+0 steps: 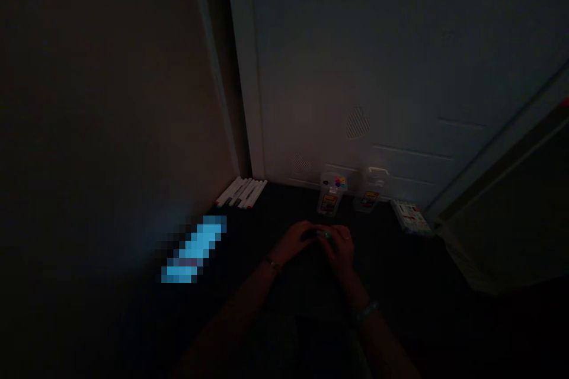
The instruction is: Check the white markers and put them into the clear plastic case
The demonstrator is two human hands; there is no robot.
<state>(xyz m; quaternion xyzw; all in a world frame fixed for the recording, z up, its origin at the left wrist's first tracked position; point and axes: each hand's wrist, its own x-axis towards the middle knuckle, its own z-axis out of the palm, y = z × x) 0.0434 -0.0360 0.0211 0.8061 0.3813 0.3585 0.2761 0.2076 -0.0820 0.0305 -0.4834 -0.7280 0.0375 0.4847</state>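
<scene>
The scene is very dark. My left hand (296,240) and my right hand (340,249) meet over a dark floor, fingers curled together around a small object (323,235) that I cannot make out. The left wrist wears a bracelet, the right wrist a band, and a ring shows on a right finger. Both forearms reach in from the bottom of the view.
Several white markers (242,192) lie in a row by the wall corner. Two clear plastic containers (331,194) (370,190) stand against a white door (377,71). A flat marker pack (411,217) lies at the right. A glowing blue screen (194,249) lies at the left.
</scene>
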